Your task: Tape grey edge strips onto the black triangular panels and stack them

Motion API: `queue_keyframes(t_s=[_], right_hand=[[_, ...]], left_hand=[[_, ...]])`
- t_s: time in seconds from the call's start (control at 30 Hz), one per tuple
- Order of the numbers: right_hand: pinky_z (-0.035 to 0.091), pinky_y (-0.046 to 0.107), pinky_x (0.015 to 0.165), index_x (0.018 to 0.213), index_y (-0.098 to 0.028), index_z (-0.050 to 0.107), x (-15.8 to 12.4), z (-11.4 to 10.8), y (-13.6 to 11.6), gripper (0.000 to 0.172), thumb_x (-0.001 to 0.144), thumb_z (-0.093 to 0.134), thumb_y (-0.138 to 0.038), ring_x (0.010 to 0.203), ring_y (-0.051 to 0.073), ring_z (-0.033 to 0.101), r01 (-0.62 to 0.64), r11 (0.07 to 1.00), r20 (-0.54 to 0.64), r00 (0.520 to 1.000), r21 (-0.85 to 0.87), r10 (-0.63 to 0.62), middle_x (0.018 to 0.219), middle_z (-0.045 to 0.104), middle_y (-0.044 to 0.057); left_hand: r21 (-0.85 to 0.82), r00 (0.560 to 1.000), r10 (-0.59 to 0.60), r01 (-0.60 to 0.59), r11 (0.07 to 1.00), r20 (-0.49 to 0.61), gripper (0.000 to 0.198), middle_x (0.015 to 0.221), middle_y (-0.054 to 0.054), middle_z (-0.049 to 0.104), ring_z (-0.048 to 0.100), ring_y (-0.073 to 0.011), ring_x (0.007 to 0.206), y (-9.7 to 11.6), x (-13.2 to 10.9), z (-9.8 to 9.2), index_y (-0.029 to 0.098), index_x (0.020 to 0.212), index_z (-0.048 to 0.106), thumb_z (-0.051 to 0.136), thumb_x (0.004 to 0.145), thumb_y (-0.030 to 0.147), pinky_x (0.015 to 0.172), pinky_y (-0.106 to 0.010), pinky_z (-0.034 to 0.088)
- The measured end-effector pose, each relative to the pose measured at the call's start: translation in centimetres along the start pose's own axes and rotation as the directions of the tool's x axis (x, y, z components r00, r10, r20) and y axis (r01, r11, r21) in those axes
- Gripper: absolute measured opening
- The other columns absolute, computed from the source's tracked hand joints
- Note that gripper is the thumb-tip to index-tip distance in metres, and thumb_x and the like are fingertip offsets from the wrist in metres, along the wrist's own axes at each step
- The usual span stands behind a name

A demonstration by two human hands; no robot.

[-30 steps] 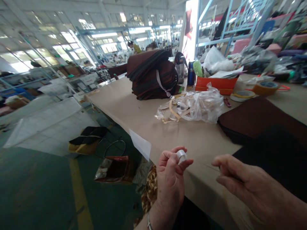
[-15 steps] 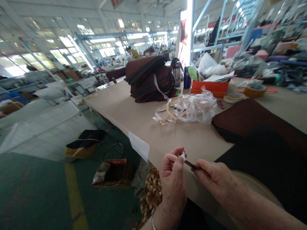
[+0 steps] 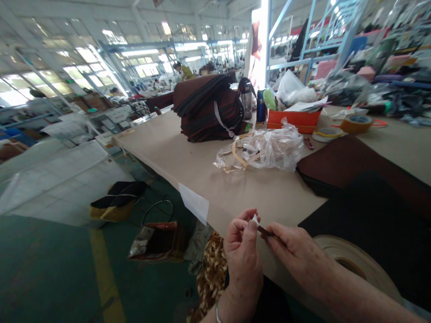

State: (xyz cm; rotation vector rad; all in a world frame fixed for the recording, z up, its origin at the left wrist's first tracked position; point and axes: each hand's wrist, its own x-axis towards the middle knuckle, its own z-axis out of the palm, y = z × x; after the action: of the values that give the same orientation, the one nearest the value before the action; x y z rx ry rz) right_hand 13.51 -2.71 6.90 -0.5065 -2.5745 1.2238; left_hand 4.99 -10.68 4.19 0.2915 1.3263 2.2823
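Observation:
My left hand [image 3: 243, 255] is closed in a pinch on a small white piece [image 3: 255, 220] above the table's near edge. From that piece a narrow dark brown strip [image 3: 264, 231] runs to my right hand [image 3: 298, 251], whose thumb and fingers are closed on it. Whether the white piece is fixed to the strip or wrapped round its end, I cannot tell. Under my right forearm lies a large pale roll of tape [image 3: 377, 271], partly hidden by the arm. Black sheet material [image 3: 373, 215] is beside it on the right.
Brown sheets [image 3: 343, 163] lie stacked at the right. Beyond my hands are a crumpled plastic bag [image 3: 278, 150], a tied brown bundle [image 3: 208, 110], an orange box [image 3: 292, 121] and tape rolls [image 3: 357, 124]. Below the table edge are tan scraps [image 3: 212, 264] and an open bag [image 3: 158, 242].
My right hand has come slightly closer to my left, and less of the dark strip shows between them. More of the pale roll is visible under my right arm. The view has shifted a little.

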Motion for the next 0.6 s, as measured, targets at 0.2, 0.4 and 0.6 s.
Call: queue_keyframes(t_s=[0.2,0.4,0.6], right_hand=[[0.034,0.022,0.054,0.071,-0.018,0.047,0.3,-0.3,-0.5,0.024,0.092,0.038,-0.023,0.055,0.009,0.047,0.026,0.998,-0.035,0.999,0.049,-0.024,0.061,0.053,-0.002],[0.033,0.021,0.047,0.078,-0.017,0.056,-0.4,-1.9,-0.2,0.028,0.093,0.042,-0.037,0.050,0.008,0.041,-0.103,0.951,-0.059,0.990,0.291,0.126,0.058,0.046,-0.002],[0.039,0.019,0.043,0.094,-0.020,0.064,-3.5,-10.0,5.1,0.033,0.078,0.066,-0.049,0.056,0.010,0.049,-0.196,0.830,-0.367,0.827,0.522,0.426,0.072,0.056,0.004]], left_hand=[[0.008,1.000,0.004,-0.004,1.000,0.008,0.025,0.100,-0.003,0.067,0.063,-0.0147,0.091,-0.5,-0.2,-0.2,0.017,0.063,0.052,0.070,0.077,0.029,0.087,-0.030,0.047],[0.101,0.998,0.062,-0.062,0.993,0.003,0.028,0.104,-0.004,0.067,0.061,-0.0155,0.100,-0.5,0.5,-2.3,0.017,0.061,0.050,0.068,0.080,0.028,0.094,-0.032,0.041],[0.124,0.999,0.047,-0.046,0.991,-0.003,0.030,0.109,-0.007,0.066,0.061,-0.0160,0.096,0.6,2.6,-5.1,0.015,0.059,0.053,0.073,0.075,0.030,0.094,-0.033,0.044]])
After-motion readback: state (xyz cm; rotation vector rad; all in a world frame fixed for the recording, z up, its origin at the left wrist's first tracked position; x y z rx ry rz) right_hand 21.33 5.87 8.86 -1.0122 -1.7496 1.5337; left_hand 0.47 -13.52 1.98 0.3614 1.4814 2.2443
